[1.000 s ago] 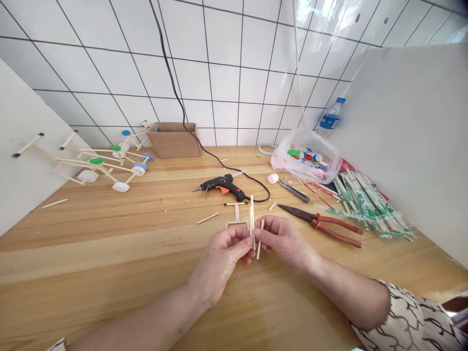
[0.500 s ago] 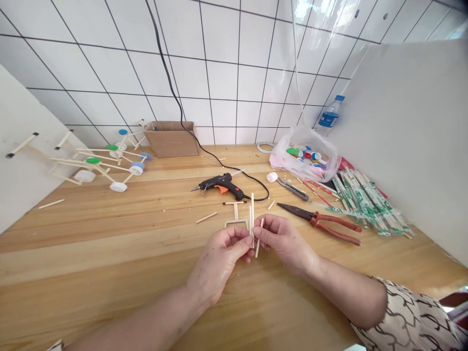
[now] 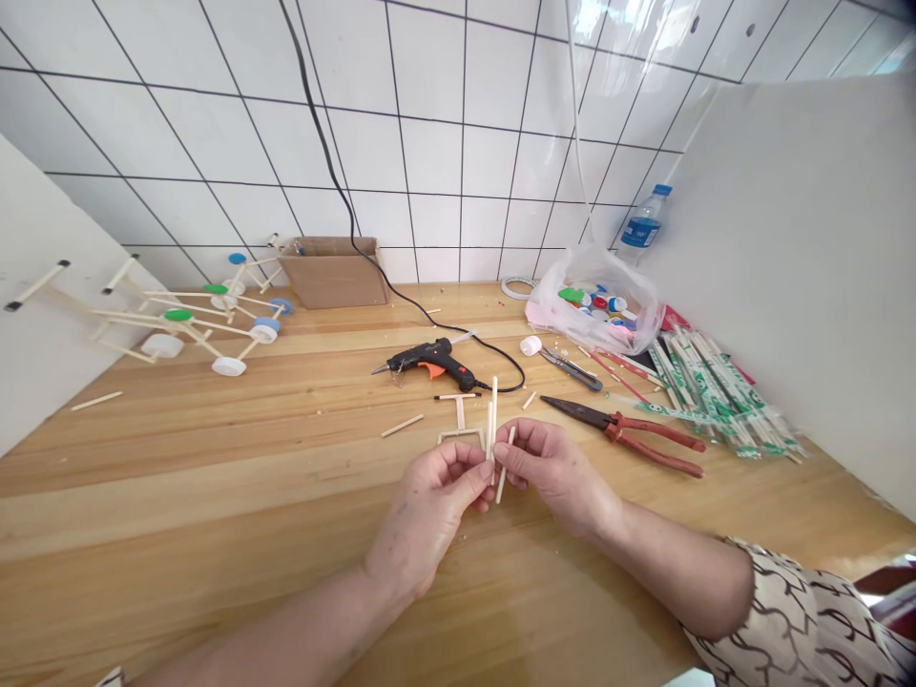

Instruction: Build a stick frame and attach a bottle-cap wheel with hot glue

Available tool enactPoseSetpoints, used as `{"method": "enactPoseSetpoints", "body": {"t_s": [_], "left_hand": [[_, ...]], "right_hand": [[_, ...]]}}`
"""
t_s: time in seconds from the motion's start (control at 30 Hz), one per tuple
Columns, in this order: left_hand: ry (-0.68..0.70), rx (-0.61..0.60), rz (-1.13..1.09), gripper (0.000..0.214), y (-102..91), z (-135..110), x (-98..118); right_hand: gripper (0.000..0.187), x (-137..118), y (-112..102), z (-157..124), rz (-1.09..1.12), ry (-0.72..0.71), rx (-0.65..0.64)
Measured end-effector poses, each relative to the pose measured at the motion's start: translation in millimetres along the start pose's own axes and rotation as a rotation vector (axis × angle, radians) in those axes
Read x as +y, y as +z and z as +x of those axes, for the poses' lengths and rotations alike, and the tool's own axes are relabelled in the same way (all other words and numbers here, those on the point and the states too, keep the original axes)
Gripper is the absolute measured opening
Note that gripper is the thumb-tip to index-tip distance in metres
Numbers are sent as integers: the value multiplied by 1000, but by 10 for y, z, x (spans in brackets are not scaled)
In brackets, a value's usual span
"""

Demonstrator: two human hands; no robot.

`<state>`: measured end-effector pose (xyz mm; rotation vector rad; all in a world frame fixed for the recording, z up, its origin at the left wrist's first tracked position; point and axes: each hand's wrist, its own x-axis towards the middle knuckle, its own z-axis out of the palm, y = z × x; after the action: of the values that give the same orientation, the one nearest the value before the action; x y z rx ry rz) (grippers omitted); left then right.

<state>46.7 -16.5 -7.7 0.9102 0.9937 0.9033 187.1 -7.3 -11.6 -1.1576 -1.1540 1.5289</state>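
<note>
Between the thumb and fingers of my left hand (image 3: 447, 487) two thin wooden sticks (image 3: 493, 410) stand nearly upright, side by side, one taller than the other. My right hand (image 3: 548, 465) pinches a shorter wooden stick (image 3: 505, 466), slightly tilted, close to the right of that pair. My fingertips hide the lower parts of the pair. Just behind my left hand lies a small frame of glued sticks (image 3: 460, 416) with a dark-tipped crossbar, partly covered by the hand.
A black glue gun (image 3: 429, 358) lies beyond my hands, its cable running up the wall. To the right are red-handled pliers (image 3: 630, 434), a utility knife (image 3: 572, 369), wrapped chopsticks (image 3: 722, 386) and a bag of bottle caps (image 3: 597, 301). Stick models (image 3: 193, 315) and a cardboard box (image 3: 333, 272) stand left.
The view has shifted very slightly. Both hands keep the same grip, and the short stick in my right hand leans marginally closer to the pair.
</note>
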Motion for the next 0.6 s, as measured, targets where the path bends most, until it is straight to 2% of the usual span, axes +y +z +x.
{"method": "enactPoseSetpoints", "body": {"t_s": [0.6], "left_hand": [[-11,21,4,18,11,-15,-4]], "right_hand": [[28,5,-6,-12,-72,-35,15]]}}
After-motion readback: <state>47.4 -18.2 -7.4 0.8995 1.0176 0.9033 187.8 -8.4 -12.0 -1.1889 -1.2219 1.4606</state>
